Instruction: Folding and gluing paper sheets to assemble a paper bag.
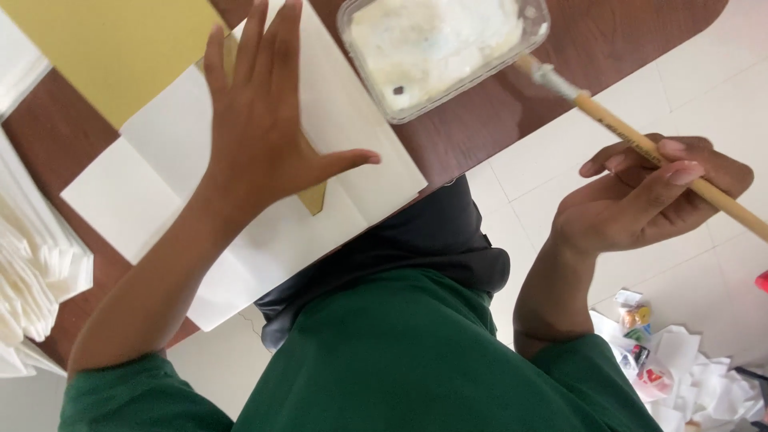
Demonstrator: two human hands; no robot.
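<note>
- The left hand [260, 132] is lying flat and spread, fingers apart, pressing on the white paper sheet [320, 216] that is resting on the brown table [480, 120]; it is gripping nothing, only holding the sheet down.
- The right hand [648, 200] is closed round a wooden brush [640, 144], thumb and fingers pinching the handle partway along; the hand is hovering off the table edge, to the right of the sheet.
- The brush's wet tip is reaching the rim of the clear plastic tub of white paste [444, 48], which is standing on the table just beyond the sheet's far right corner.
- A yellow sheet [112, 56] is lying at the sheet's far left, and a small yellow corner is peeking out just beneath the left hand's thumb side.
- A stack of white folded papers [32, 264] is sitting to the left of the sheet, by the table edge.
- Judging from this, loading the brush well is calling for wiping extra paste off on the tub's rim, since drips could be landing on the table or sheet.
- Keeping the flat palm steady seems wise, so the sheet is not sliding towards the near table edge it is already overhanging.
- Scraps of paper [688, 376] are lying on the floor, well to the right of the sheet.
</note>
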